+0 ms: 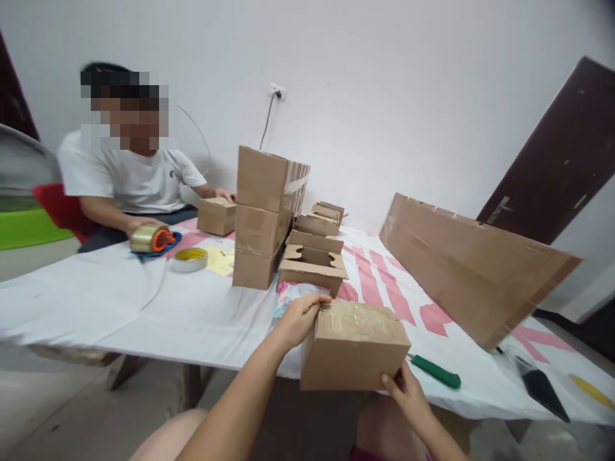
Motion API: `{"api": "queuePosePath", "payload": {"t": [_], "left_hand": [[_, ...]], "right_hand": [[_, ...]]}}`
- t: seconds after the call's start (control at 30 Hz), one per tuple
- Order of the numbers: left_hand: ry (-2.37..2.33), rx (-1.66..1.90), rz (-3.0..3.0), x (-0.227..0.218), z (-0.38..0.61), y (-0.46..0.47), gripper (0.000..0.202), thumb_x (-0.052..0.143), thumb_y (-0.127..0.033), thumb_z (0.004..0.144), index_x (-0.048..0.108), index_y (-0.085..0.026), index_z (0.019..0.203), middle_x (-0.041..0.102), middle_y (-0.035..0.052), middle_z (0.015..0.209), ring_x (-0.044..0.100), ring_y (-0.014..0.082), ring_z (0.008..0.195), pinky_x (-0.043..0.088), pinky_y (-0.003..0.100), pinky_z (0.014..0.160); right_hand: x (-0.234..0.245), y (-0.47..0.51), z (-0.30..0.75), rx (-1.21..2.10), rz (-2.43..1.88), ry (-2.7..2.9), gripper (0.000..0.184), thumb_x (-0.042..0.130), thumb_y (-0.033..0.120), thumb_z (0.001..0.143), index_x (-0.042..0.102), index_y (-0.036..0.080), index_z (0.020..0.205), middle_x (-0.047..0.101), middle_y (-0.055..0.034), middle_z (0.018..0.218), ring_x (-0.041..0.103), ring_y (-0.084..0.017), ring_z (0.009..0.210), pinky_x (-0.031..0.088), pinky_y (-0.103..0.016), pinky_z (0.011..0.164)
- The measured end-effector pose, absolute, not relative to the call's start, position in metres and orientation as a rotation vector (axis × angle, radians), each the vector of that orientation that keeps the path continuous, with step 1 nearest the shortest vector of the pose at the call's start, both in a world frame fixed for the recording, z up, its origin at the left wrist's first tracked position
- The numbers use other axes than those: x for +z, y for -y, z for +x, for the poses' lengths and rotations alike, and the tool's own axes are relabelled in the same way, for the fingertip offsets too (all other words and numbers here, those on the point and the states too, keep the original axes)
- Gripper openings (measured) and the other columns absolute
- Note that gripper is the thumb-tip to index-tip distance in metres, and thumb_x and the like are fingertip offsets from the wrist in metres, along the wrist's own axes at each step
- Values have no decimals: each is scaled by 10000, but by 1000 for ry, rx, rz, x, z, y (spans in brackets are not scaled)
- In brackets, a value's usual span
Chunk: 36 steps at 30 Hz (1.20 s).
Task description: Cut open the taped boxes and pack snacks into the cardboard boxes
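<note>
A closed cardboard box (355,362) with clear tape across its top is held at the table's near edge. My left hand (300,320) grips its left side, with the fingers over the back top corner. Around the lower right corner, my right hand (406,387) has its thumb on the front face. Just right of the box lies a green-handled tool (436,371), its far end partly hidden. Behind my left hand is a crumpled colourful plastic packet (302,291). An open cardboard box (314,272) stands behind that.
Stacked cardboard boxes (259,224) rise left of centre. A large cardboard sheet (471,262) stands at the right. At the left, a seated person (139,176) holds a tape dispenser (151,238) and touches a small box (216,216). A tape roll (189,259) lies nearby.
</note>
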<state>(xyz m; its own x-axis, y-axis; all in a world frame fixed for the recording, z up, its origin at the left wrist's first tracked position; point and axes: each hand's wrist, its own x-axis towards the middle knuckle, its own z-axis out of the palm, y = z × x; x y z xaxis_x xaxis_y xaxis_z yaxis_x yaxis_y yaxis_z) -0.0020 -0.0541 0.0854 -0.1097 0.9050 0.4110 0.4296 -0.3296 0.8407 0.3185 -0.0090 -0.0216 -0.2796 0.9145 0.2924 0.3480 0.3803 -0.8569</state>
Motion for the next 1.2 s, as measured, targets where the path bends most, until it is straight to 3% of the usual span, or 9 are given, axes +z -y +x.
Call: {"api": "queuePosePath", "payload": {"t": [0.17,0.37,0.53,0.63,0.77,0.83,0.93,1.03,1.2], "left_hand": [[-1417,1219,1892,97,3,66,415,575,-459,808,633,-208,1133,578,84,1290,505,261,1224,367,383,1073],[-1488,1060,1861,93,7,68,720,761,-444,643,530,-223,1288,234,100,1549,257,308,1417,257,422,1150],[-1464,1150,1837,88,3,62,916,773,-432,629,355,-215,1415,199,121,1560,198,293,1440,226,427,1160],[-1468,1260,1762,84,2,58,754,657,-400,743,356,-191,1402,295,120,1525,258,277,1418,245,408,1150],[-1472,1421,1520,75,6,49,533,538,-296,801,418,-206,1313,566,80,1281,543,232,1173,424,363,1001],[-1440,1509,1387,70,11,44,435,521,-283,802,446,-202,1223,634,54,1105,613,206,1011,481,340,888],[-1420,1615,1294,65,16,38,256,492,-298,811,458,-197,1043,629,51,1051,626,183,904,494,313,797],[-1465,1651,1312,66,16,37,119,467,-294,804,443,-204,879,584,68,1156,603,186,916,470,335,824],[-1497,1618,1456,72,14,41,68,436,-256,780,446,-207,734,616,51,973,561,220,940,424,370,872]], "right_hand": [[-10,-9,356,581,-1239,1899,456,539,556,797,659,196,1049,680,-123,1120,598,-302,1075,448,-444,962],[-17,-52,408,6,-1586,2023,431,571,441,696,700,210,1036,700,-114,1106,603,-357,1054,447,-511,921],[-25,-70,423,26,-1517,2190,415,480,400,748,708,192,1026,717,-124,1056,641,-319,994,479,-469,888],[-1,-77,416,59,-1464,2081,492,407,427,791,664,148,1104,712,-142,1014,663,-285,923,505,-434,847],[64,-73,383,182,-1399,1986,558,307,478,889,540,153,1278,698,-59,782,628,-193,591,524,-348,630],[99,-62,356,222,-1258,2122,535,339,491,911,523,187,1311,692,-35,754,622,-178,595,512,-313,614],[140,-42,307,190,-1024,2430,455,394,474,921,579,245,1268,722,-52,984,668,-195,782,512,-306,713],[163,-25,260,47,-883,2741,405,382,426,941,589,271,1252,692,-44,1149,653,-227,971,485,-336,819],[181,-16,209,-177,-841,3056,377,350,361,970,572,237,1248,716,-83,1071,665,-226,907,451,-309,771]]}}
